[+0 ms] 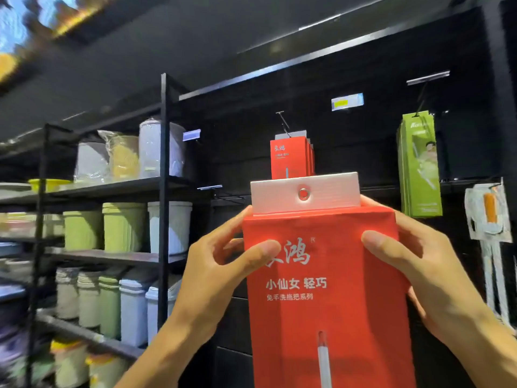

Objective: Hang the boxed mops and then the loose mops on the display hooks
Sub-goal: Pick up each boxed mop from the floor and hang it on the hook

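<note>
Dark shop aisle, black display wall [363,152] at back. Landmark: the black metal display hook [283,125] jutting from that wall, already carrying a stack of hung red boxes [291,161].

Task's thing: tall red cardboard mop box [321,289] with white Chinese print, held upright directly below and nearer the camera than the hook. Long axis vertical, bottom end out of frame. Its white hang tab [305,193] sticks up from the top, metal eyelet [303,193] centred in it, sitting just under the hung stack and lower than the hook tip.

Left hand [218,264] grips the box's upper left edge, thumb across the front face, fingers curled behind. Right hand [419,264] grips the upper right edge the same way, thumb on front. Both clamped on the box, forearms angled up from below. Neither hand is clearly nearer the hook; it sits about midway above them.

Judgement: eyelet must rise and go forward to meet the hook tip, box kept vertical.

Right of the hook: green boxes [419,166] on another hook. Left of it: black shelf rack [165,191] with pastel plastic bins [123,228].
</note>
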